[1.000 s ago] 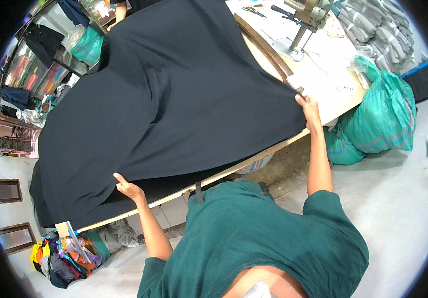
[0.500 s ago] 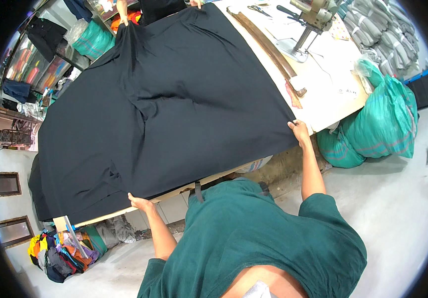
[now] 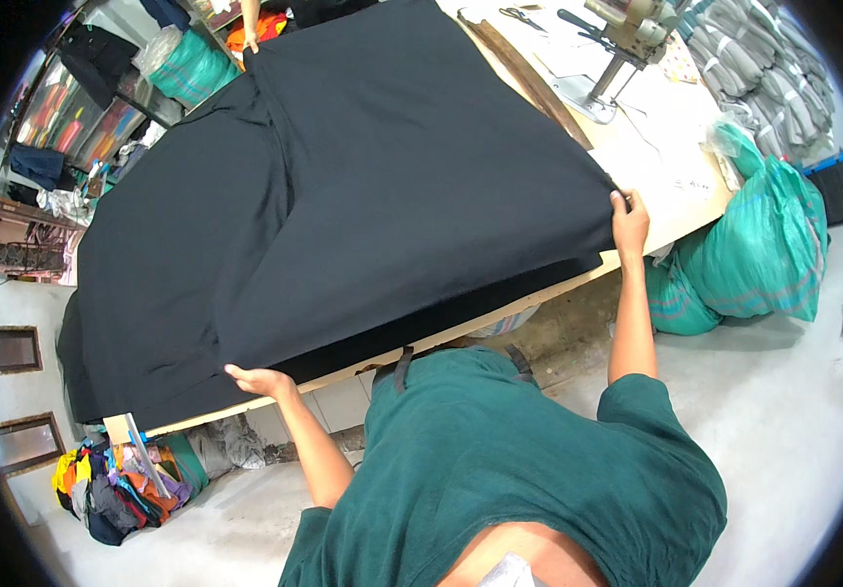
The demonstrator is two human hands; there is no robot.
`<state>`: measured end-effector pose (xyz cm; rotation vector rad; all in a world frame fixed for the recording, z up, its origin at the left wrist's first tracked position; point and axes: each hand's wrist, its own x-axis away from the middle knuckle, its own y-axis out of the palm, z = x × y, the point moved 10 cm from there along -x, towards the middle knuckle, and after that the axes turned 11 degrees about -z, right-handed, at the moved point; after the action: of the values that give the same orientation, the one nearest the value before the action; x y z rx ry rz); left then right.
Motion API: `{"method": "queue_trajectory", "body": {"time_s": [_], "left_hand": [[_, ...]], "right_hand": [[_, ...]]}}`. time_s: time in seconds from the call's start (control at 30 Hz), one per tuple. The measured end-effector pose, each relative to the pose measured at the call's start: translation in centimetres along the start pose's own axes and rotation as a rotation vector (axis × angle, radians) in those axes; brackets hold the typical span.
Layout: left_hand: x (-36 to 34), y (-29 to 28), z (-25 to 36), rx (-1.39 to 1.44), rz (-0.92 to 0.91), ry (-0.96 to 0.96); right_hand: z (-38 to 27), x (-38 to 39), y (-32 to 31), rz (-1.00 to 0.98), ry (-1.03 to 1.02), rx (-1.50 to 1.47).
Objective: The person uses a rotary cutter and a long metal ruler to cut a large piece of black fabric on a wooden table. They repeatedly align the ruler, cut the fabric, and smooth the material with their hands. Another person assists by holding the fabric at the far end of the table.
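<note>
A large black cloth (image 3: 392, 176) covers much of the pale work table (image 3: 681, 210), lying in folds, with a darker layer showing under its lifted near edge. My right hand (image 3: 630, 217) grips the cloth's right corner, raised above the table. My left hand (image 3: 257, 380) has its fingers closed on the near edge at lower left. At the far edge, another person's hand (image 3: 250, 34) holds the cloth.
On the table's right part stand a metal machine (image 3: 617, 44), a long brown wooden piece (image 3: 529, 78) and scissors (image 3: 521, 17). Green sacks (image 3: 754, 245), grey bundles (image 3: 754, 83) and a colourful clothing heap (image 3: 113, 494) are nearby. Shelves (image 3: 79, 108) line the left.
Since half a second ago my right hand has lifted the corner up and rightward, and my left hand has shifted up and leftward. The other person's second hand has left view.
</note>
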<state>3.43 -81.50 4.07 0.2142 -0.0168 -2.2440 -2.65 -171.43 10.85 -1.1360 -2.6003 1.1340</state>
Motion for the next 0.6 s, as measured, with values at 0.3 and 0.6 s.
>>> {"method": "queue_trajectory", "body": {"time_s": [0.3, 0.6], "left_hand": [[4.3, -6.0, -16.3, -0.326, -0.272, -0.555], [4.7, -4.5, -14.6, -0.382, -0.327, -0.542]], "right_hand": [[15.4, 6.2, 8.1, -0.273, 0.377, 0.116], [16.1, 10.0, 7.6, -0.346, 0.546, 0.023]]}}
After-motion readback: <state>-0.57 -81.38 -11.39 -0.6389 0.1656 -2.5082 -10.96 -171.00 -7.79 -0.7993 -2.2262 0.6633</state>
